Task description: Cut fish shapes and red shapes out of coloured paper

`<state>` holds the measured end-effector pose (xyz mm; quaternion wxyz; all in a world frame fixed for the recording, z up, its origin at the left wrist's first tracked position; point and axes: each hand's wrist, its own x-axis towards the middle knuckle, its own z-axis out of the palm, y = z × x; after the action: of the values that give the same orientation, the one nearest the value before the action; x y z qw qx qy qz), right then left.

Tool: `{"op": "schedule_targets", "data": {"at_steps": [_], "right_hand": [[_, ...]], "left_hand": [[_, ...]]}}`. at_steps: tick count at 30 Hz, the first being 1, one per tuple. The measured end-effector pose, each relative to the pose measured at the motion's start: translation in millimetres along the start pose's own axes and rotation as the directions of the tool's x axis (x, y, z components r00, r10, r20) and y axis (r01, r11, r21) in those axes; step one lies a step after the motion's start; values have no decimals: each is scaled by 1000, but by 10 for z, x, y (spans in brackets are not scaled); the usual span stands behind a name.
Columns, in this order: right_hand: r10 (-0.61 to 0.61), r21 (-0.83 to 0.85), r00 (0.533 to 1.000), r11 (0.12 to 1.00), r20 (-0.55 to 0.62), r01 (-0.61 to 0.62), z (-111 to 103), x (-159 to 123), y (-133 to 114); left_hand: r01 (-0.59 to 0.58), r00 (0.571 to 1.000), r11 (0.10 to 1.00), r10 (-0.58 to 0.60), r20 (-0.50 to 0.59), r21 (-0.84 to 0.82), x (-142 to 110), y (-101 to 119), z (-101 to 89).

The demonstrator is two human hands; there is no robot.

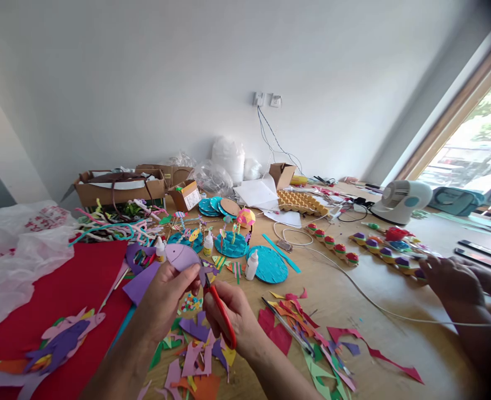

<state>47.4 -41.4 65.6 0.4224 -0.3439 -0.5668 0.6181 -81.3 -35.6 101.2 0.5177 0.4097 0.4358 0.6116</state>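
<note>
My left hand (pixel 164 297) is closed on a lilac paper fish (pixel 183 257), held up above the table. My right hand (pixel 233 314) grips red-handled scissors (pixel 220 311) whose blades meet the fish's lower right edge. Below my hands lie many coloured paper scraps (pixel 195 355). Several small glue bottles (pixel 251 265) stand just beyond the fish.
Red sheet (pixel 62 289) with cut paper fish at left, white plastic bag (pixel 16 255) beyond it. Teal corrugated discs (pixel 268 265), pipe cleaners (pixel 112 225), cardboard boxes (pixel 120 186) and a white fan (pixel 399 200) farther back. Another person's hand (pixel 454 280) rests at right by a row of coloured shapes (pixel 379 250). A white cable (pixel 379 305) crosses the wooden table (pixel 395 339).
</note>
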Motion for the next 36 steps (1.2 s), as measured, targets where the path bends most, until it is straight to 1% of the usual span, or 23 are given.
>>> {"op": "schedule_targets", "data": {"at_steps": [3,9,11,18,22,28,32,36], "right_hand": [[-5,1,1000,1000,8,5,-1,-15,-13],[-48,47,995,998,87,44,-45,-16,11],[-54,44,994,998,93,50,-54,-16,10],[-36,-30,997,999,64,38,-51,-37,-76],[-30,-52,999,998,45,33,-61,-36,-54],[-79,-118,996,989,36,83,-83,-31,-31],[-91,-171,995,981,29,94,-90,-26,-13],[-88,-169,996,982,20,90,-82,-28,6]], "left_hand": [[-10,1000,1000,9,-8,-9,-8,3,8],[18,1000,1000,-18,-7,6,-24,10,15],[12,1000,1000,-12,-5,14,-28,11,18],[-21,1000,998,20,16,52,-25,-18,7],[-18,999,998,16,27,59,-19,-40,-5],[-2,999,999,0,33,53,-24,-45,-17],[2,1000,999,-2,18,43,-26,-33,-6],[-11,999,999,10,33,34,-25,-15,20]]}}
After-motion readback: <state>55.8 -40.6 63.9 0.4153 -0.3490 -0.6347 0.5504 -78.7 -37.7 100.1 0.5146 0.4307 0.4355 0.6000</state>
